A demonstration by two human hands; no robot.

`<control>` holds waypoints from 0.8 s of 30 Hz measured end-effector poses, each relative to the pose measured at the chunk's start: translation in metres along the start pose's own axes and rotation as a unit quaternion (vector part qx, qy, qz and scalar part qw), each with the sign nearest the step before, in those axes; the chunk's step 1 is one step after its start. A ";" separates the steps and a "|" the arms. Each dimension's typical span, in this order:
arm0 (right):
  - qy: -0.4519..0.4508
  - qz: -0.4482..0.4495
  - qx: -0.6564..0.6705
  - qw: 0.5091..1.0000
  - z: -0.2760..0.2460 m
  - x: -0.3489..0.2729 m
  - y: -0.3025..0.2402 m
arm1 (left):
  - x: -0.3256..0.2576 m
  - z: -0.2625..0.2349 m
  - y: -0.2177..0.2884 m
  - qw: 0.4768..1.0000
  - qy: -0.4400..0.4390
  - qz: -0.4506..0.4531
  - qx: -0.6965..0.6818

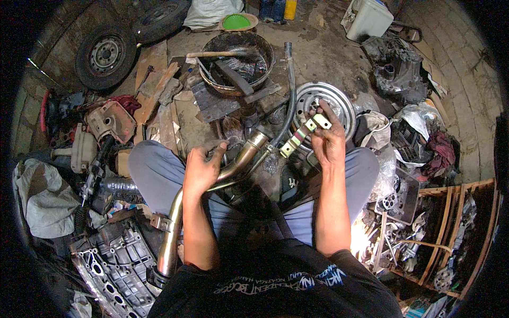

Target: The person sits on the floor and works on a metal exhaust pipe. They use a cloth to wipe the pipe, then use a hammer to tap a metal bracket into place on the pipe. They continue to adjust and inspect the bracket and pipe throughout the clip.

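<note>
My right hand is raised over my right knee, its fingers and thumb closed on a small yellowish metal bracket with holes in its bent ends. My left hand is closed beside the bent metal pipe; whether anything small sits in its fingers is hidden. The wide, shiny pipe runs across my lap from lower left, under my left forearm, to its upper end between my knees. A thinner tube with a black hose on it lies alongside.
Ahead stands a black round basin with a wooden-handled tool across it. A silver wheel rim lies beyond my right hand. Two tyres lean at far left. An engine part sits lower left; a wooden crate stands at right.
</note>
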State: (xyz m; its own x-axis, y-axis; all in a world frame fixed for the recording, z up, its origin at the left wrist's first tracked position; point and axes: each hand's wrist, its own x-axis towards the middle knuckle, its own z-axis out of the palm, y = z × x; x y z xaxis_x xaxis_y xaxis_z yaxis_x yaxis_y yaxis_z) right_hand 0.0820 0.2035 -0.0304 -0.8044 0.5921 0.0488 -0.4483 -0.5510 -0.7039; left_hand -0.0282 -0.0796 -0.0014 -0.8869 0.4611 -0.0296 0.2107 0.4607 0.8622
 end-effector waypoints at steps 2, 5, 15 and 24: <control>-0.001 -0.004 0.002 1.000 0.001 0.000 0.000 | 0.000 0.000 0.000 1.000 0.000 0.005 0.006; -0.010 -0.010 0.005 1.000 -0.001 0.000 0.000 | -0.002 -0.001 0.005 1.000 -0.001 -0.004 0.003; -0.009 0.003 -0.003 1.000 -0.003 0.000 0.003 | -0.001 -0.002 0.006 1.000 -0.014 -0.016 0.006; 0.259 0.140 -0.186 0.938 -0.038 0.006 0.070 | 0.001 0.005 -0.008 0.999 0.004 0.051 0.013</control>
State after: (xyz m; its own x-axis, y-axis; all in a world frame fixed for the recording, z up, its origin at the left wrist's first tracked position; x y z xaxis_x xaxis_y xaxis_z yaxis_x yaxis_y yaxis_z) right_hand 0.0611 0.1911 -0.1064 -0.5301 0.7139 -0.4576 -0.0041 -0.5418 -0.8405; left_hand -0.0284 -0.0787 -0.0109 -0.8632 0.5011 0.0622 0.3111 0.4308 0.8471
